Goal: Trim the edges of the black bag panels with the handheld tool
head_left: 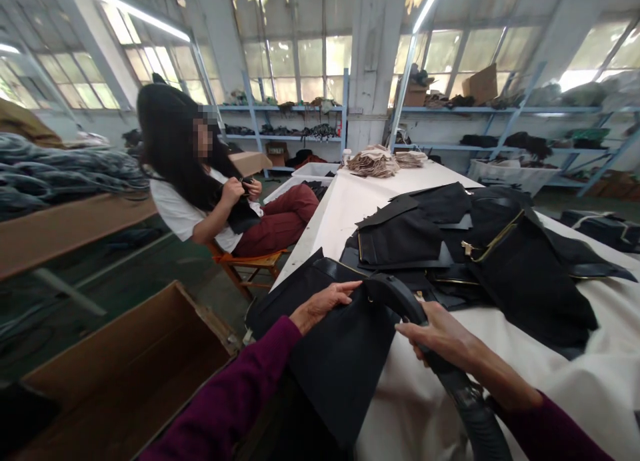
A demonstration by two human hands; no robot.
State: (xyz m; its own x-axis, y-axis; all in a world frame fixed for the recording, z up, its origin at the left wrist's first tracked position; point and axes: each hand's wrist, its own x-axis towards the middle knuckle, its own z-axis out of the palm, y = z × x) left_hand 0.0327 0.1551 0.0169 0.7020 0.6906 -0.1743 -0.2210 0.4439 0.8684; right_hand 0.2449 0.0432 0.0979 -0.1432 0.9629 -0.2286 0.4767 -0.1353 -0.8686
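Observation:
My right hand [445,334] is wrapped round the curved black handle of a vacuum hose [400,293]. The handle's tip meets a black fabric bag panel [345,361], which hangs over the table's near edge. My left hand [325,306] lies on that panel, fingers stretched out and the index fingertip close to the nozzle. Beyond both hands, a pile of black zippered bag pieces [410,238] is spread on the table. One piece in the pile shows a gold zipper [500,238] with its pull.
The table [360,198] has a pale cover and carries stacked tan pieces [373,161] at its far end. An open cardboard box [130,354] stands at lower left. A seated co-worker [200,181] handles a small dark item. Blue shelves [295,108] line the wall.

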